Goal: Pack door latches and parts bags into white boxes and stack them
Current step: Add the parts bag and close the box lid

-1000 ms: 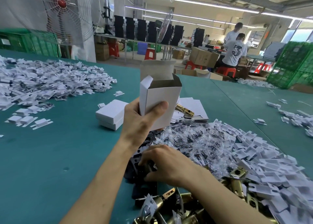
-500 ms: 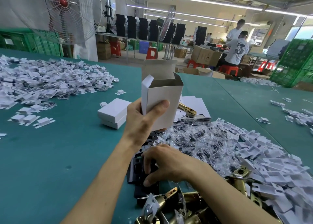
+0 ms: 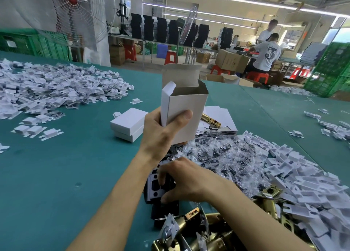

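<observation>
My left hand (image 3: 161, 131) grips an upright white box (image 3: 186, 106) with its top flaps open, held above the table. Lower down, my right hand (image 3: 183, 180) has its fingers curled round a black plate (image 3: 154, 187) from a small pile of black plates. Clear parts bags (image 3: 217, 156) lie heaped just beyond my right hand. Brass door latches (image 3: 208, 230) are piled at the near edge, and one more brass latch (image 3: 211, 120) rests on flat box blanks (image 3: 221, 116). Two closed white boxes (image 3: 128, 124) sit stacked to the left.
The green table (image 3: 56, 175) carries a big heap of white inserts (image 3: 47, 87) at the far left and another white insert heap (image 3: 303, 186) at the right. A fan (image 3: 75, 10) and green crates (image 3: 333, 68) stand behind. Two people work at the back right.
My right hand has drawn a black plate out of the pile and turned it up a little. The left hand keeps the open box almost still.
</observation>
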### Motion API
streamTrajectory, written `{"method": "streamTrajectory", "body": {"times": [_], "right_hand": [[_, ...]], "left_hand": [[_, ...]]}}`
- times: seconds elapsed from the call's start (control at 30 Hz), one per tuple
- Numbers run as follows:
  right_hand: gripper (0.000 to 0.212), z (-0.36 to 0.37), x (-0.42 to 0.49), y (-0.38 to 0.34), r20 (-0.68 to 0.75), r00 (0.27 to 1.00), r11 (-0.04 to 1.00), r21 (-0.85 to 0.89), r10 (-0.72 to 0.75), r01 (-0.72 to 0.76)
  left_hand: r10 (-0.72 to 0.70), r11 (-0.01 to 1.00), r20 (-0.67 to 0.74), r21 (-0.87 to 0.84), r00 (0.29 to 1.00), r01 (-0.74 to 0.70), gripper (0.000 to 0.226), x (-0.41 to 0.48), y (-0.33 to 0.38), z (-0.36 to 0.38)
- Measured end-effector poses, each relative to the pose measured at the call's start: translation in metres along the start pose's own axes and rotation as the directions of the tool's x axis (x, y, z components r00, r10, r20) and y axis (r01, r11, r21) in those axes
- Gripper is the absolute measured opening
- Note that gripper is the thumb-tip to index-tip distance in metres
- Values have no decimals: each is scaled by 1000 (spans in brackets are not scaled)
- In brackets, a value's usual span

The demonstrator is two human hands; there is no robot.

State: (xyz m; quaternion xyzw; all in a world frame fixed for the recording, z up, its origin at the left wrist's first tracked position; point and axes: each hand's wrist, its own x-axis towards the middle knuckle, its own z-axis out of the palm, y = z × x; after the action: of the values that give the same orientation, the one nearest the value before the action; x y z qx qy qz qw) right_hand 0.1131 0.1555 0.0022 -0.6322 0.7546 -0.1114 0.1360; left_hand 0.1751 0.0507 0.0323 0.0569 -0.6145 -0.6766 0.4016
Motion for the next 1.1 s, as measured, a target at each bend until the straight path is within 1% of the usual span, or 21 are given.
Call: {"method": "streamTrajectory", "body": {"times": [0.17, 0.23, 0.3, 0.37, 0.47, 0.5, 0.57, 0.63, 0.67, 0.73, 0.8, 0.87, 0.9, 0.93, 1.0, 1.03, 1.1], "right_hand": [[26, -5, -4, 5, -52, 998, 994, 107, 35, -29], [22, -7, -6, 7, -81, 995, 984, 175, 52, -37], [22, -7, -10, 11, -96, 993, 976, 213, 72, -50], [21, -5, -15, 14, -106, 990, 979, 188, 97, -76], [19, -4, -19, 16, -221, 974, 996, 86, 55, -37], [16, -5, -20, 18, -270, 962, 996, 85, 53, -31], [14, -13, -26, 23, -366, 921, 979, 195, 134, -65], [17, -27, -36, 31, -458, 851, 942, 317, 255, -111], [17, -36, -43, 34, -508, 812, 934, 336, 287, -120], [17, -55, -57, 36, -590, 746, 931, 347, 309, -111], [26, -74, -70, 32, -636, 695, 907, 418, 334, -54], [40, -88, -79, 24, -657, 649, 851, 525, 383, 30], [40, -94, -81, 20, -667, 624, 832, 553, 406, 50], [35, -98, -83, 16, -670, 609, 820, 570, 425, 55], [26, -103, -84, 11, -633, 619, 784, 619, 465, 44], [25, -105, -83, 9, -604, 626, 749, 661, 494, 47], [24, -108, -81, 7, -553, 624, 653, 752, 551, 90]], "left_hand": [[3, 1000, 8, 12, 1000, -3, 6, 0, -1, 0], [4, 1000, 7, 5, 1000, -4, 6, 0, -1, 1], [12, 1000, 10, -2, 1000, -12, 13, 0, -2, 1], [29, 1000, 12, 5, 1000, -29, 17, 1, -3, 1], [32, 999, 32, 33, 999, -33, 9, 1, -9, 1], [28, 999, 37, 34, 999, -29, 9, 1, -11, 1], [23, 999, 34, 39, 999, -25, 12, 1, -15, 0], [15, 999, 14, 47, 1000, -16, 12, 1, -16, -2], [5, 998, 3, 55, 1000, -5, 11, 1, -17, -2], [-27, 998, -16, 59, 1000, 28, 8, 1, -18, -3], [-50, 996, -7, 75, 999, 51, 7, 1, -19, -3], [-66, 992, 28, 112, 997, 62, 9, 1, -20, -1], [-77, 990, 47, 120, 996, 71, 10, 0, -20, 0], [-86, 989, 64, 124, 994, 78, 9, -1, -20, 1], [-86, 989, 85, 129, 993, 74, 6, -1, -23, 3], [-83, 989, 93, 128, 992, 71, 7, -1, -24, 3], [-94, 990, 118, 119, 989, 80, 19, -2, -26, 3]]}}
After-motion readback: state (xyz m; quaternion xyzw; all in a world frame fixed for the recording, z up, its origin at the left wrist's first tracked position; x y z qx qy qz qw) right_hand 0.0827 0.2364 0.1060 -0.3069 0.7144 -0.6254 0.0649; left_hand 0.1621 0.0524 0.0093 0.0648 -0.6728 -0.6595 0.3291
